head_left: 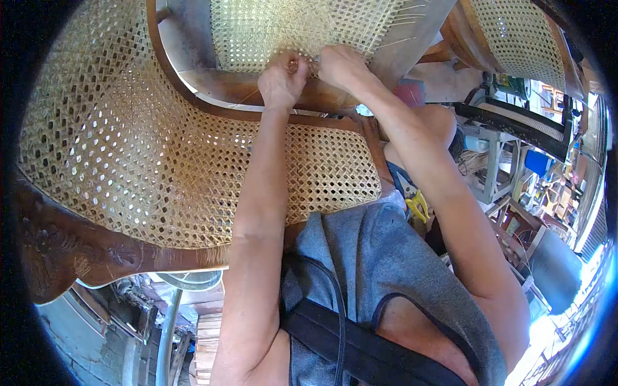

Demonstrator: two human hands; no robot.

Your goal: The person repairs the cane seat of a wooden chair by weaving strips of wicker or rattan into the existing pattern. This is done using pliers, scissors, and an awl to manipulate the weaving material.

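Observation:
A panel of woven cane webbing (290, 32) is set in a wooden chair frame (225, 83), with loose strand ends sticking out along its right side. My left hand (283, 80) is at the panel's lower edge, thumb and fingers curled into a pinch. Close beside it, my right hand (341, 66) is closed with its knuckles up, against the same edge. Whatever lies between the fingers of either hand is too small or hidden to make out. Thin pale strands show by my left wrist.
A larger curved cane panel (129, 161) with a carved wooden rail (84, 238) lies under my left forearm. Yellow-handled pliers (417, 206) sit by my right side. More cane furniture (515, 38) stands at upper right, near a grey stand (492, 167) and a blue container (538, 163).

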